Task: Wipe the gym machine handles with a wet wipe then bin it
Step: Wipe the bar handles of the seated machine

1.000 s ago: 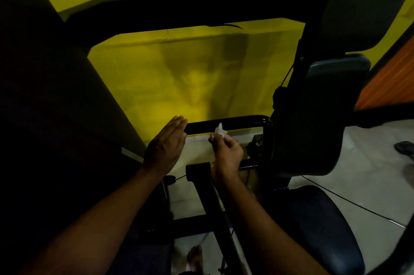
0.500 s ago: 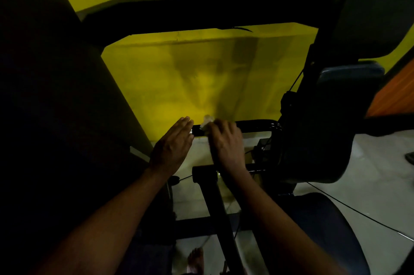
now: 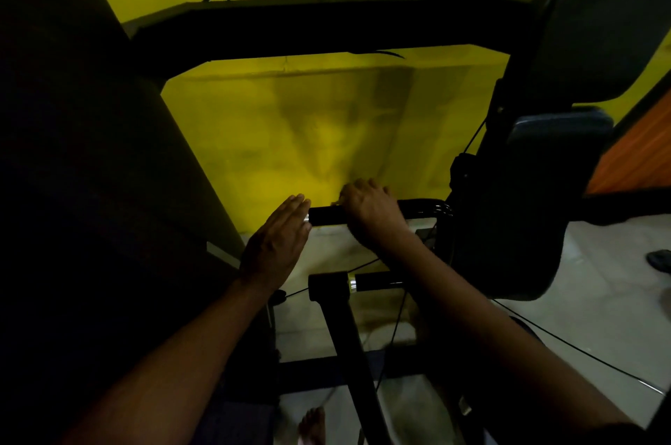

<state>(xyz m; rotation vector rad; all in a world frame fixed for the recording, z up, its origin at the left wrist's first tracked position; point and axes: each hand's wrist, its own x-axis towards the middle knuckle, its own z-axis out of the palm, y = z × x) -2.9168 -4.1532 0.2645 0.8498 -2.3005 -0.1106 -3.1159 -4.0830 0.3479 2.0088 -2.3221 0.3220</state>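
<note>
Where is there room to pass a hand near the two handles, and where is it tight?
Free: the gap between upper handle and lower handle, over pale floor; also bare floor right of the black pad, crossed by a cable. Crowded: the upper handle, left hand flat at its end, right hand curled round it.

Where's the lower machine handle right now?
Head view, centre: the lower handle juts right from the black post, under the right forearm, below the upper handle the right hand grips.
</note>
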